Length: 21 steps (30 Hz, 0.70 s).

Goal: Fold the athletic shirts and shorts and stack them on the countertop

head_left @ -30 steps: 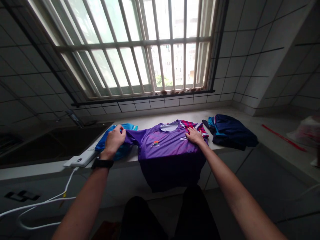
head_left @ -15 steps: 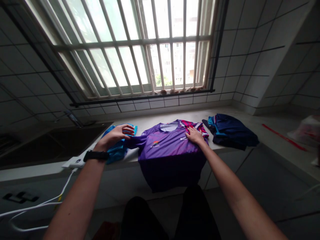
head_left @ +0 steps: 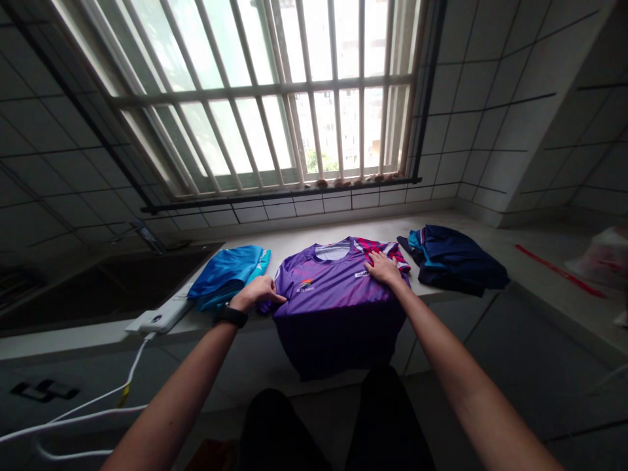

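A purple short-sleeved jersey (head_left: 328, 281) lies front side up on the counter, collar toward the window, its lower part hanging over the front edge. My left hand (head_left: 262, 293), a black band on its wrist, is closed on the jersey's left sleeve, thumb pointing right along the cloth. On the red-patterned right shoulder my right hand (head_left: 384, 268) rests flat with its fingers spread. Just beyond my left hand sits a folded blue garment (head_left: 228, 268). To the right of the jersey lies a heap of dark navy clothing (head_left: 456, 258).
A dark sink (head_left: 98, 281) with a faucet (head_left: 147, 235) is at the left. A white power strip (head_left: 161, 317) with cables lies at the counter's front edge. Along the right are a red strip (head_left: 559, 269) and a clear plastic bag (head_left: 603, 258). A barred window (head_left: 284, 85) faces me.
My left hand has moved right and toward me, bringing the stretched sleeve in beside the jersey's body. The blue garment is now more exposed. My right hand stays on the shoulder.
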Each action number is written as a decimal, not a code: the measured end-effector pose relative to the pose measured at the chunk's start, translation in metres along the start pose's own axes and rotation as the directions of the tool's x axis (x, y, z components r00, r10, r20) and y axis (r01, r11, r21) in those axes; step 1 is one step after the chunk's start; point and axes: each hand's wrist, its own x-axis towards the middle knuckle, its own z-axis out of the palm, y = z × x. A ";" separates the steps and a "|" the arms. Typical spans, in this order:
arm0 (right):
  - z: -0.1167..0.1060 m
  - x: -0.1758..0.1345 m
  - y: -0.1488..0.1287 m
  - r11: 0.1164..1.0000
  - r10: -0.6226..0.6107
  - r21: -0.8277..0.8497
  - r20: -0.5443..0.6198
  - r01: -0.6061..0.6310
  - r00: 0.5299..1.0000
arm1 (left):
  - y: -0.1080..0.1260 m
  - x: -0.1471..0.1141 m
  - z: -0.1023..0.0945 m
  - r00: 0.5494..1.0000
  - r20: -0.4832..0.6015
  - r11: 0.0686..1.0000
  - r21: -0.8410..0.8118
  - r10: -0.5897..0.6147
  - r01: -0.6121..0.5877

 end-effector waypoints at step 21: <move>0.001 0.002 0.001 1.000 -0.003 -0.005 0.004 0.003 1.000 | 0.011 -0.001 -0.025 0.984 -0.161 0.996 -0.052 -0.078 0.071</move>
